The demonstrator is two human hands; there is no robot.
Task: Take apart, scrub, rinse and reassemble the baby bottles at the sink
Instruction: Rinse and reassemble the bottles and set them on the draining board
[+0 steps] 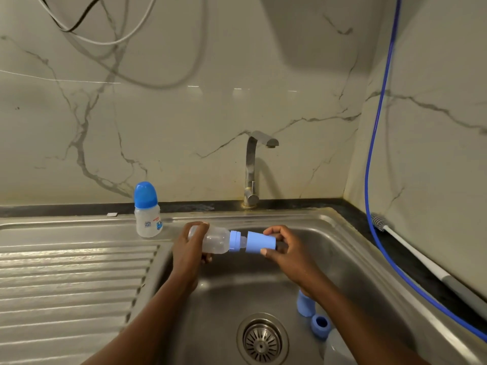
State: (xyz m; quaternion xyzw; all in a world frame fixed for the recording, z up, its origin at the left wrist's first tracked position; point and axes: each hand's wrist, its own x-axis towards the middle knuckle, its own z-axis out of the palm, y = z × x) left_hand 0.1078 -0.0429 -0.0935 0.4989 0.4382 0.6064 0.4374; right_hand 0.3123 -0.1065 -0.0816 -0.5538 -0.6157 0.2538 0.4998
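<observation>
Bottles counted: two. One standing bottle (pixel 147 210), capped and upright, is on the drainboard just left of the sink (pixel 350 262). One held bottle (pixel 214 241) lies horizontal over the basin, with the left hand (pixel 189 248) grip curled round its clear body. The right hand (pixel 284 246) grip pinches one blue cap (pixel 261 242), its mouth at the teat. In the basin: one loose cap (pixel 305 304) and one collar ring (pixel 320 325). One brush (pixel 411 248) lies on the tabletop, right.

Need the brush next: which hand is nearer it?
Right. The right hand, pinching the cap over the sink, has the brush off to its right, beside the sink. The left hand grips the bottle farther left.
</observation>
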